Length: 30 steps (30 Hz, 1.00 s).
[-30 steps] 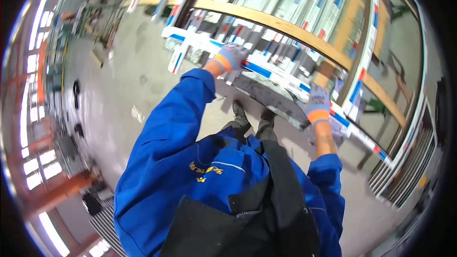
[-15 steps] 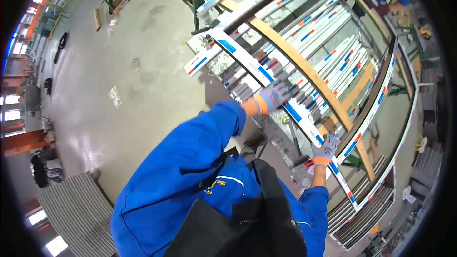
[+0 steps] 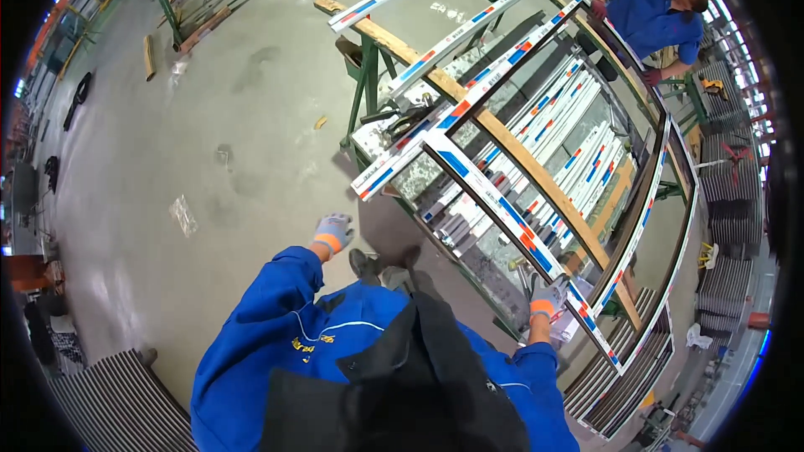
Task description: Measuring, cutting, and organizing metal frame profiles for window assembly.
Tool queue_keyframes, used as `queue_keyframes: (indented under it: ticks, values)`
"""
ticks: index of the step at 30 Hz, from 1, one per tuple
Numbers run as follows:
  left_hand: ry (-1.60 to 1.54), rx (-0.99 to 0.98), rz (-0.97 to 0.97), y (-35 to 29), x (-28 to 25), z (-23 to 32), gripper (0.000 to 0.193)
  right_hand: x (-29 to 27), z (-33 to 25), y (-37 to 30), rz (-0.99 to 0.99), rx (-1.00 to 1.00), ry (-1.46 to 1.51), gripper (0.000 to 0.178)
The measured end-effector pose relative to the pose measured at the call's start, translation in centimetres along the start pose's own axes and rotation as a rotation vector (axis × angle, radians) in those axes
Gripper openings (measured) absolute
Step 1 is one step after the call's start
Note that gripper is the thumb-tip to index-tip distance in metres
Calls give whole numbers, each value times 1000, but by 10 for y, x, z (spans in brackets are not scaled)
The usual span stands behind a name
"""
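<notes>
My right hand (image 3: 549,295), in a grey glove with an orange cuff, is closed around the near side of a large rectangular frame (image 3: 494,192). The frame's bars are dark, covered with white film marked in blue and red. My left hand (image 3: 335,230), in a matching glove, hangs above the floor to the left of the frame with nothing in it. Its fingers look loosely stretched. Under the frame lie wooden slats (image 3: 544,180) on green trestles. At the far right a co-worker (image 3: 653,12) in blue has gloved hands at the frame's far side.
A low table (image 3: 410,188) beneath the frame bears several white-filmed bars (image 3: 536,125) and tools. More frames (image 3: 691,188) lie to the right. Stacked grey profiles (image 3: 126,402) stand at the lower left. A wood offcut (image 3: 149,59) and clear plastic (image 3: 183,216) lie on the floor.
My left hand has left the frame bar and swung down to the left. My right hand stays at the frame's near side. The co-worker now shows more fully as the view has shifted.
</notes>
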<state>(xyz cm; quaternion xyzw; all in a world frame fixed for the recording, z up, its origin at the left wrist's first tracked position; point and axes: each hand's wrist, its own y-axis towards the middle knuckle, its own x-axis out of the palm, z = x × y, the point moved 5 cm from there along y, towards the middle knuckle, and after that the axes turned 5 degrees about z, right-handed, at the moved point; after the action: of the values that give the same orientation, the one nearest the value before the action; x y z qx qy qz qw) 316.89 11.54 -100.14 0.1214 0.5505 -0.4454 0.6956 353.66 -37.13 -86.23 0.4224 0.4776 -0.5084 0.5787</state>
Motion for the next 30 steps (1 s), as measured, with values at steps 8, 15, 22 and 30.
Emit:
queue_keyframes:
  ticks: [8,15,22,30]
  values:
    - [-165,-645,8,-5,-8,-137,39,-46,-206,24,184,-405,437,54]
    - [-148,-605,58,74,-82,-124,43,-78,-399,68,-120,-472,696,41]
    - [-48,-301,306,245,-183,-121,45,-48,-425,79,-30,-402,484,39]
    - [-20,-307,598,496,-341,-123,52,-63,-429,75,60,-227,519,33]
